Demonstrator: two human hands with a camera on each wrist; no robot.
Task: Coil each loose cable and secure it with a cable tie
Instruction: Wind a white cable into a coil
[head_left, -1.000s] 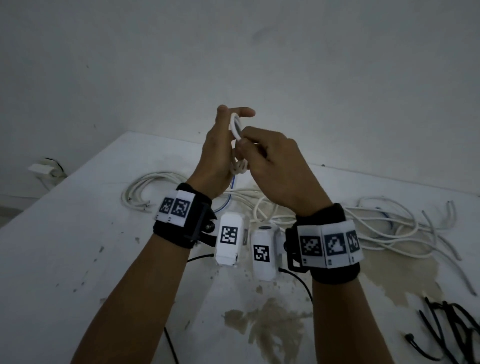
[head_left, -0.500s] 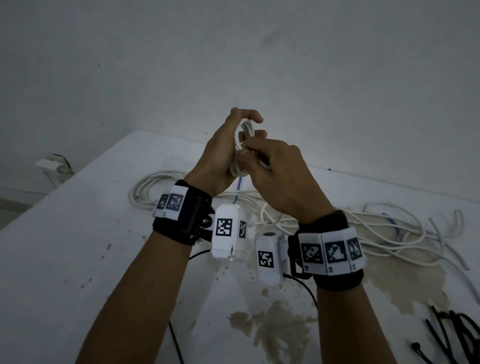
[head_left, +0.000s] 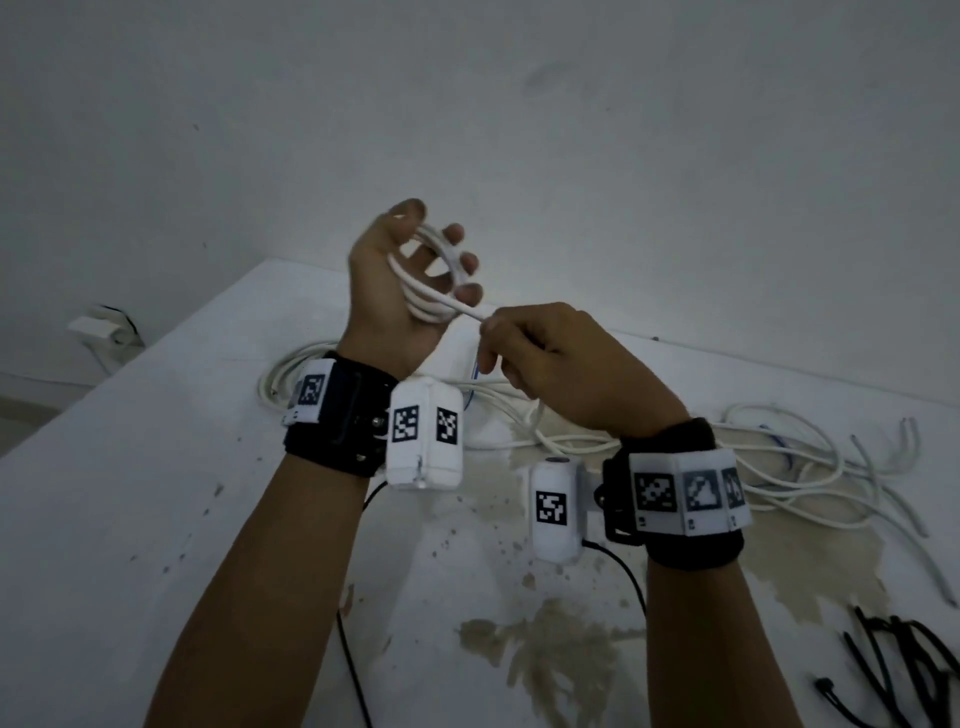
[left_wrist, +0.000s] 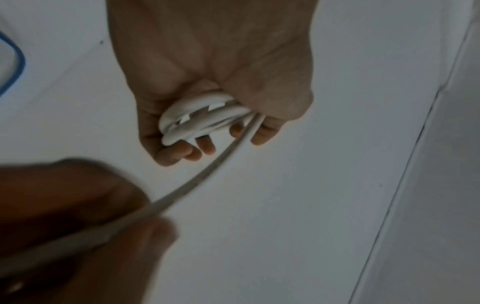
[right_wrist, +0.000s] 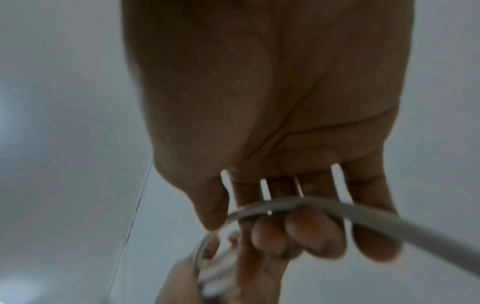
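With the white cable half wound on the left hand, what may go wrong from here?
1. The white cable coil sits on the spread fingers of the left hand; loops might slip off.
2. The right hand pulls the free strand; its tail runs into the loose white cables on the table and may snag.
3. The black cable ties lie far right, so one hand must let go to fetch one.
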